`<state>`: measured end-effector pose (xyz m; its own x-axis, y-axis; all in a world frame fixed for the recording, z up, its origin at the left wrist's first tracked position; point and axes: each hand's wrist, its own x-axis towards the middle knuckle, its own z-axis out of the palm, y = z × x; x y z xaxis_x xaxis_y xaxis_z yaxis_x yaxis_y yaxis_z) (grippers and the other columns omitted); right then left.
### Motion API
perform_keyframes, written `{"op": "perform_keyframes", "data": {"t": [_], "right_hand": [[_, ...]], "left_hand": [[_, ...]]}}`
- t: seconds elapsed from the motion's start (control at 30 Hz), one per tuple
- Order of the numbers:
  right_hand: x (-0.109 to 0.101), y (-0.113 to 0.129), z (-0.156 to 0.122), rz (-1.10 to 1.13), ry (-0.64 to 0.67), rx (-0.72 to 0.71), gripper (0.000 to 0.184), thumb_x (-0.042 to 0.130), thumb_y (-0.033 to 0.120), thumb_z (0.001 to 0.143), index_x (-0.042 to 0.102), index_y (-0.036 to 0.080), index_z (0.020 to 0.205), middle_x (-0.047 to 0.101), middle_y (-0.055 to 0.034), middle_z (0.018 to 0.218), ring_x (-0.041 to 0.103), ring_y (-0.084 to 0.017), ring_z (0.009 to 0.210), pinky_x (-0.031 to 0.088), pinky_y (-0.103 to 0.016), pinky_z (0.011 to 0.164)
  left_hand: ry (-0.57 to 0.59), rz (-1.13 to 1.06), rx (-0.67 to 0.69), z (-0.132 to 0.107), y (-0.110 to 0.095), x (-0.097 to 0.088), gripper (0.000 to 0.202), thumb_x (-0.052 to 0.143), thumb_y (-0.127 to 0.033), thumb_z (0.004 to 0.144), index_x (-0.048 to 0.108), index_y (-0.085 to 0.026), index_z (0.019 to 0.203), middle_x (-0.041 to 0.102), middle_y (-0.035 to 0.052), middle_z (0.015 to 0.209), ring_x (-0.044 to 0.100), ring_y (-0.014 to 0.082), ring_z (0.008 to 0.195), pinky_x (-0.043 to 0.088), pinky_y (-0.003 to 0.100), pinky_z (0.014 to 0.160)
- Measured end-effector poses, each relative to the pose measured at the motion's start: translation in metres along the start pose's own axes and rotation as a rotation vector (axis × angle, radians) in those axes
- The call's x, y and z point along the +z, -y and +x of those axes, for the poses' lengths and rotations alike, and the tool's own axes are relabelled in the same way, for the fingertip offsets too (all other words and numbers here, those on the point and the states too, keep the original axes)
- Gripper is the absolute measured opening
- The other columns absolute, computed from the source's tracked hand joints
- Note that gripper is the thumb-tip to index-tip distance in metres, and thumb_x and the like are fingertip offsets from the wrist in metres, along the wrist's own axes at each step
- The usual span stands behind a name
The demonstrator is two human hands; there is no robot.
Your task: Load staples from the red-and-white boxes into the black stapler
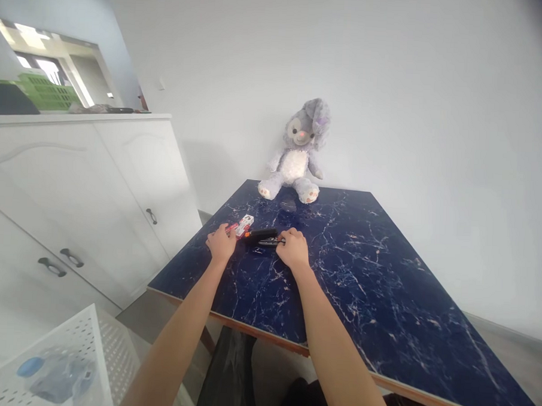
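My right hand [293,247] is closed on the right end of a black stapler [261,236], which lies on its side or opened on the table. An orange spot shows at its left end. To the left, my left hand [222,243] is closed at the near end of a small red-and-white box [243,226], with a strip of red showing between its thumb and fingers. The box sits just beyond and left of the stapler. Fingers of both hands partly cover what they touch.
The dark blue marble-pattern table [361,279] stands against a white wall. A grey plush toy [295,156] sits at its back edge. White cabinets [95,201] stand to the left, with a green basket [49,91] on top. A white perforated bin [98,351] holds plastic bottles at lower left.
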<state>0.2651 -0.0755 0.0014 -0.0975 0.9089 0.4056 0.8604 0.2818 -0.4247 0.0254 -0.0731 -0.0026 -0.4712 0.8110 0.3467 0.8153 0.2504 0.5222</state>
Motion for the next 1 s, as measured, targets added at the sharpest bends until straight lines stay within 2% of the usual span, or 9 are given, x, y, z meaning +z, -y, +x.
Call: {"op": "perform_keyframes", "data": {"t": [0.2, 0.37, 0.5, 0.63, 0.7, 0.8, 0.87, 1.0], "right_hand": [[-0.012, 0.003, -0.001, -0.123, -0.025, 0.050, 0.030, 0.049, 0.012, 0.086, 0.077, 0.023, 0.091, 0.066, -0.0109, 0.104, 0.052, -0.027, 0.104, 0.032, -0.039, 0.092], [-0.015, 0.005, 0.000, -0.073, -0.106, 0.129, 0.024, 0.051, 0.013, 0.082, 0.071, 0.019, 0.093, 0.070, -0.0096, 0.096, 0.058, -0.024, 0.095, 0.034, -0.036, 0.089], [-0.016, -0.003, 0.004, 0.145, -0.154, 0.279, 0.021, 0.052, 0.019, 0.082, 0.070, 0.022, 0.092, 0.072, -0.0044, 0.086, 0.062, -0.020, 0.079, 0.039, -0.029, 0.077], [-0.013, -0.016, 0.010, 0.405, -0.363, 0.511, 0.021, 0.047, 0.026, 0.083, 0.067, 0.022, 0.083, 0.071, -0.0038, 0.081, 0.061, -0.020, 0.078, 0.042, -0.028, 0.075], [-0.010, -0.021, 0.013, 0.666, -0.415, 0.622, 0.017, 0.047, 0.025, 0.077, 0.064, 0.022, 0.076, 0.069, -0.0030, 0.076, 0.061, -0.020, 0.078, 0.045, -0.028, 0.074], [-0.005, -0.024, 0.020, 1.057, -0.400, 0.741, 0.008, 0.046, 0.022, 0.071, 0.054, 0.022, 0.072, 0.063, -0.0005, 0.067, 0.062, -0.017, 0.070, 0.050, -0.027, 0.067], [-0.005, -0.024, 0.023, 1.124, -0.382, 0.757, 0.004, 0.044, 0.021, 0.072, 0.046, 0.023, 0.073, 0.061, 0.0007, 0.065, 0.062, -0.015, 0.065, 0.052, -0.026, 0.063], [-0.008, -0.027, 0.026, 1.027, -0.330, 0.695, 0.004, 0.042, 0.021, 0.079, 0.040, 0.023, 0.076, 0.058, 0.0016, 0.066, 0.059, -0.012, 0.059, 0.050, -0.022, 0.056]], "left_hand": [[-0.008, 0.003, 0.073, 0.000, 0.001, 0.000, 0.034, 0.056, -0.044, 0.091, 0.073, -0.025, 0.114, 0.070, 0.0153, 0.118, 0.059, 0.0407, 0.114, 0.044, 0.054, 0.094], [-0.049, -0.109, 0.066, 0.003, 0.006, 0.004, 0.028, 0.060, -0.040, 0.090, 0.072, -0.025, 0.110, 0.073, 0.0127, 0.107, 0.065, 0.0339, 0.103, 0.047, 0.049, 0.093], [-0.185, -0.290, 0.121, 0.006, 0.009, 0.006, 0.025, 0.064, -0.032, 0.086, 0.068, -0.022, 0.109, 0.071, 0.0100, 0.110, 0.065, 0.0271, 0.102, 0.049, 0.040, 0.093], [-0.235, -0.405, 0.174, 0.005, 0.010, 0.007, 0.027, 0.066, -0.034, 0.085, 0.066, -0.022, 0.109, 0.071, 0.0078, 0.110, 0.066, 0.0249, 0.103, 0.049, 0.038, 0.095], [-0.230, -0.432, 0.177, 0.005, 0.009, 0.007, 0.027, 0.066, -0.035, 0.085, 0.066, -0.022, 0.109, 0.071, 0.0072, 0.111, 0.066, 0.0246, 0.103, 0.049, 0.038, 0.096], [-0.209, -0.446, 0.172, 0.006, 0.009, 0.008, 0.024, 0.066, -0.035, 0.086, 0.067, -0.023, 0.106, 0.072, 0.0065, 0.109, 0.067, 0.0243, 0.101, 0.050, 0.038, 0.094], [-0.194, -0.454, 0.170, 0.006, 0.009, 0.008, 0.023, 0.066, -0.034, 0.086, 0.067, -0.023, 0.105, 0.072, 0.0063, 0.108, 0.067, 0.0238, 0.098, 0.050, 0.038, 0.093], [-0.212, -0.429, 0.179, 0.005, 0.008, 0.006, 0.018, 0.065, -0.030, 0.085, 0.067, -0.022, 0.101, 0.071, 0.0065, 0.104, 0.065, 0.0236, 0.098, 0.050, 0.037, 0.093]]}}
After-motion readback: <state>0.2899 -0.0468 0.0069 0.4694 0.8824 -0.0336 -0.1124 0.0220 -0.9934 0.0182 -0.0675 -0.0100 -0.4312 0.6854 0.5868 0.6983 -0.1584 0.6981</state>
